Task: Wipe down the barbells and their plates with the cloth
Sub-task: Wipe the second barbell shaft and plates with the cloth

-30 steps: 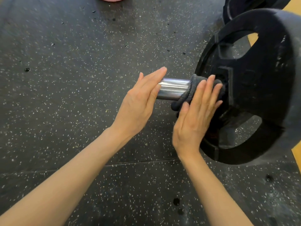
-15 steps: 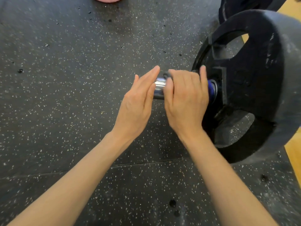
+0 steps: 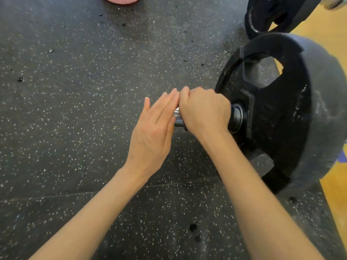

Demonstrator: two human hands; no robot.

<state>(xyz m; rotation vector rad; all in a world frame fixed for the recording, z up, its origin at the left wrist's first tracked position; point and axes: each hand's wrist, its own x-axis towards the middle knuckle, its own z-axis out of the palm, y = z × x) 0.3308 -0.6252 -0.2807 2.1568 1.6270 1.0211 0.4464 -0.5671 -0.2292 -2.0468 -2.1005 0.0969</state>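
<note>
**Currently: right hand wrapped around the barbell sleeve, left hand flat at its end**

Here the barbell sleeve (image 3: 177,117) projects from the hub of the large black plate (image 3: 281,113), which stands on edge near the right edge of the rubber floor (image 3: 75,91). Only a short length of polished steel shows between the two hands.

The right hand (image 3: 203,109) is curled fully around the sleeve, knuckles up, just beside the plate's hub. A sliver of dark blue-purple material (image 3: 231,105) shows at the plate-side edge of the fist; whether this is the cloth cannot be told, since the fist covers whatever lies under it.

The left hand (image 3: 154,132) is held flat with fingers straight and together, pointing away from the person. Its fingertips touch the right hand's knuckles, and its palm faces the free end of the sleeve. It grips nothing.

A second black plate (image 3: 266,17) stands in the far right corner, well apart from the hands. A pink object (image 3: 122,0) is cut off by the far edge of the floor. Yellow wood flooring (image 3: 334,194) borders the rubber floor along its right edge.
</note>
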